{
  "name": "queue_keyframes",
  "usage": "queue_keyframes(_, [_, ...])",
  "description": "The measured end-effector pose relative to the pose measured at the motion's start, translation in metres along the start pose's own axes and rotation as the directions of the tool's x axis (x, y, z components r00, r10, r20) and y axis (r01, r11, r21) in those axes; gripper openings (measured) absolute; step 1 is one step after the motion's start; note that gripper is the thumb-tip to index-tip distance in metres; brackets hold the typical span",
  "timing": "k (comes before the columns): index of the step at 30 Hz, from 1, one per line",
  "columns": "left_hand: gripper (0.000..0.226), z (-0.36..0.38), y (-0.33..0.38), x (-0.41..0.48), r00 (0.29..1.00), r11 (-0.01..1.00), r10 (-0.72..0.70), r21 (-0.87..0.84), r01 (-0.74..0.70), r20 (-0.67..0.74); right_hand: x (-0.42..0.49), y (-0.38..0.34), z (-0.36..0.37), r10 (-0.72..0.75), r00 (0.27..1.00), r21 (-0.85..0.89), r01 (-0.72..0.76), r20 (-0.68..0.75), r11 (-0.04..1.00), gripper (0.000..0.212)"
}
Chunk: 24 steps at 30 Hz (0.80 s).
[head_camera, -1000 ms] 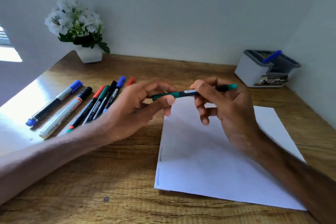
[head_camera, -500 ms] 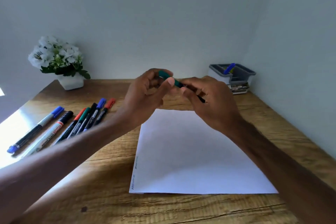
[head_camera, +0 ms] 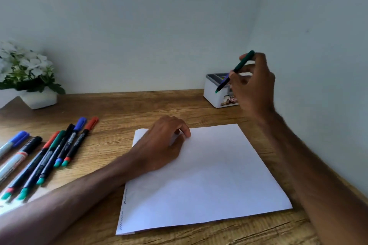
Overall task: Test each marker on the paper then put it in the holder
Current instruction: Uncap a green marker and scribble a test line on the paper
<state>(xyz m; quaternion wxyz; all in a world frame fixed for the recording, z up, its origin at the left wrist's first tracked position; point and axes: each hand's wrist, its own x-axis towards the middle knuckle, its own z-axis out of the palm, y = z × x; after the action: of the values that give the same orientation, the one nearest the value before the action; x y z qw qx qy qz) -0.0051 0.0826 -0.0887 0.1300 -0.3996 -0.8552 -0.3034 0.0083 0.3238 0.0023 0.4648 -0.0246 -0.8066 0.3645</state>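
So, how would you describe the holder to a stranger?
Go to the far right corner of the wooden desk, where the two walls meet. There stands a small white box, the holder, behind the raised right hand. Unlike the white flower pot, it has a grey top and a label.

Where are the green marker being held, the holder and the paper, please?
green marker (head_camera: 244, 62): head view, upper barrel.
holder (head_camera: 211, 95): head view, white front wall.
paper (head_camera: 209, 175): head view, bare middle.

Potted flowers (white), wooden desk — grained
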Motion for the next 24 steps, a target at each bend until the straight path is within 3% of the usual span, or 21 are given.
queue_keyframes(4, [0.018,0.001,-0.003,0.000,1.000,1.000,-0.005,-0.002,0.005,0.003,0.033,-0.001,-0.003,-0.032,0.995,0.056,0.037,-0.092,0.998,0.029])
queue_keyframes(10, [0.019,0.002,-0.003,0.001,1.000,1.000,0.012,-0.022,-0.012,-0.004,0.047,0.016,0.010,-0.003,0.993,0.086,0.014,-0.120,0.996,0.026])
queue_keyframes(18, [0.019,0.000,-0.001,0.001,1.000,1.000,0.019,-0.010,-0.019,-0.004,0.037,0.044,0.015,0.136,0.989,0.033,-0.138,0.050,0.990,0.022])
queue_keyframes(24, [0.019,0.000,-0.001,0.001,1.000,1.000,0.023,-0.009,-0.023,-0.004,0.028,0.051,0.015,0.185,0.968,-0.113,-0.167,0.168,0.979,0.027])
